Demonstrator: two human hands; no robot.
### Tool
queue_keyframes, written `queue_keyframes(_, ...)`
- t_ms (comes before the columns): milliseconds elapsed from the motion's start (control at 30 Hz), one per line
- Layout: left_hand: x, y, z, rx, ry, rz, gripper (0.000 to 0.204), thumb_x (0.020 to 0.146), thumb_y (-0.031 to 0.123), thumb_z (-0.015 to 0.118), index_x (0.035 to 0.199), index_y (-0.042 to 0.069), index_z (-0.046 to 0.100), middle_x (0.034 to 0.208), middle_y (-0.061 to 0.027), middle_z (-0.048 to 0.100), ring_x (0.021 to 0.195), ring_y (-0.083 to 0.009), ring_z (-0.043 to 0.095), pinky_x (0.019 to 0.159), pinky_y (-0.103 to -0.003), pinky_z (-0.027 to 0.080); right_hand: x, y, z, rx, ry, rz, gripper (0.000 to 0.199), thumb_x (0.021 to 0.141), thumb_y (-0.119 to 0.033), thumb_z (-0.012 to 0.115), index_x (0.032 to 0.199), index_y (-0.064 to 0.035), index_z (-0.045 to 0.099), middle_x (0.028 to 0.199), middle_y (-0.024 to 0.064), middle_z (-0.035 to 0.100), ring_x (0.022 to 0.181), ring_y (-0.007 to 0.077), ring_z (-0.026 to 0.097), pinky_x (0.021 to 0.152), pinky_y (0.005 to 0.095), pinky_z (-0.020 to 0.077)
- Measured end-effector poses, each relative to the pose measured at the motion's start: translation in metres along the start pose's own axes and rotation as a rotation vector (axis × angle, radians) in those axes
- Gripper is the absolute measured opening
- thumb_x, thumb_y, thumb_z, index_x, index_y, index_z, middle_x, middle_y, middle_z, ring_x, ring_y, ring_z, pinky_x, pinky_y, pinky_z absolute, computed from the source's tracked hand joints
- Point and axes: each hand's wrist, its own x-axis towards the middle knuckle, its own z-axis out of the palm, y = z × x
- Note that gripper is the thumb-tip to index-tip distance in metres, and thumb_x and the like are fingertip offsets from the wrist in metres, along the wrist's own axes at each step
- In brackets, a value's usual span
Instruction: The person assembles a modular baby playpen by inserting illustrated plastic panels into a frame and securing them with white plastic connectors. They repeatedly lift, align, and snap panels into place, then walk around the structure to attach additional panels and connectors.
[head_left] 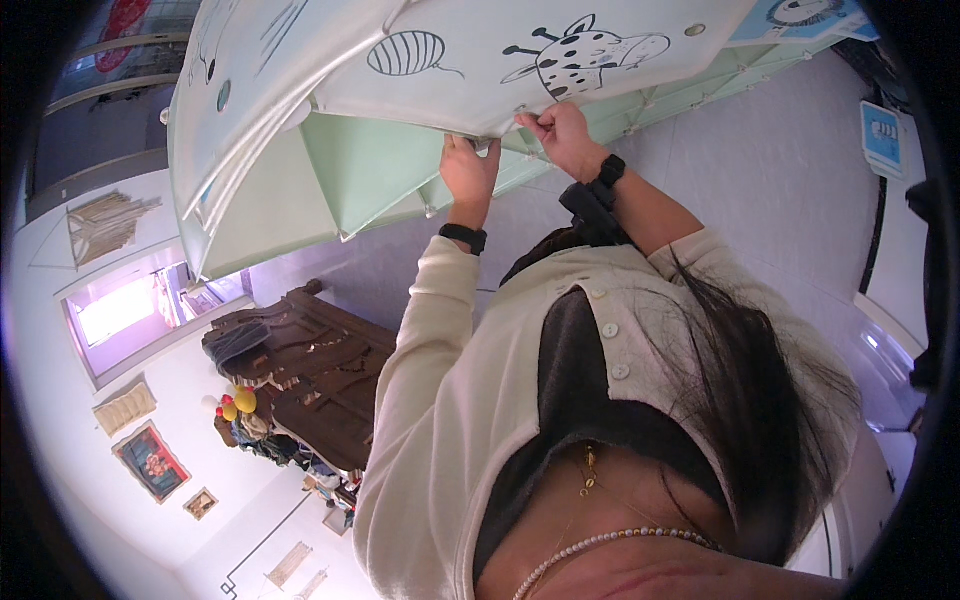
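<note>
Before me spreads a large white sheet [470,85] printed with a striped balloon and a giraffe, with round fasteners along its edge. Beneath it shows a pale green panelled layer [365,165] with ribs and small knobs along its rim, rather like a canopy; its exact kind I cannot make out. My left hand [470,172] pinches the sheet's lower edge between thumb and fingers. Just right of it, my right hand [563,138] is closed on the same edge, thumb and index finger at a round fastener. Dark bands circle both wrists.
Dark carved wooden furniture [335,360] stands at the left, with yellow and red balloons [240,402] beside it. A framed picture [152,461] hangs on the white wall. Pale grey floor [740,160] stretches to the right, toward a blue card [882,140].
</note>
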Motion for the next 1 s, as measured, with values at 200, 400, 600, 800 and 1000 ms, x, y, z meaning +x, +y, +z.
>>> queue_keyframes(200,0.0,0.005,0.008,0.015,0.154,0.009,0.041,0.064,0.021,0.077,0.092,0.001,0.053,0.084,-0.0137,0.059,0.072,-0.0344,0.059,0.061,-0.043,0.048,0.002,0.008,-0.001,-0.324,-0.032,-0.112,0.015,0.076,0.013,0.043,0.063,0.0056,0.043,0.082,0.0152,0.046,0.078,0.0353,0.061,0.078,0.0441,0.0609)
queue_keyframes(400,-0.003,0.015,0.013,-0.024,0.207,-0.066,0.041,0.066,0.017,0.071,0.097,-0.001,0.053,0.092,-0.0176,0.057,0.081,-0.0389,0.057,0.067,-0.046,0.047,-0.003,0.004,0.012,-0.073,0.097,0.027,0.011,0.079,0.012,0.037,0.084,0.0107,0.046,0.091,0.0182,0.048,0.088,0.0389,0.06,0.078,0.0454,0.0606)
queue_keyframes(600,-0.006,0.017,0.013,-0.03,0.231,-0.041,0.033,0.068,0.013,0.069,0.093,0.0,0.051,0.088,-0.0167,0.054,0.078,-0.0381,0.055,0.066,-0.047,0.046,-0.006,0.005,0.013,-0.044,0.088,0.059,0.007,0.077,0.013,0.037,0.078,0.0087,0.042,0.091,0.0177,0.043,0.089,0.0407,0.058,0.081,0.0483,0.0592)
queue_keyframes(800,-0.007,0.008,0.01,-0.088,0.158,0.003,0.035,0.067,0.01,0.068,0.096,0.0,0.05,0.09,-0.0176,0.054,0.083,-0.0384,0.054,0.071,-0.047,0.046,0.002,0.015,0.007,-0.079,0.117,0.013,0.009,0.075,0.014,0.033,0.08,0.0093,0.039,0.092,0.0154,0.039,0.089,0.0413,0.057,0.083,0.0479,0.0588)
queue_keyframes(1000,-0.011,0.004,0.006,-0.129,0.02,-0.038,0.048,0.063,0.009,0.069,0.105,-0.001,0.049,0.098,-0.0182,0.054,0.089,-0.0391,0.053,0.075,-0.047,0.046,0.004,0.027,0.002,-0.062,0.121,0.035,0.018,0.081,0.004,0.048,0.064,0.0097,0.047,0.086,0.024,0.05,0.076,0.0325,0.058,0.068,0.0341,0.0561)
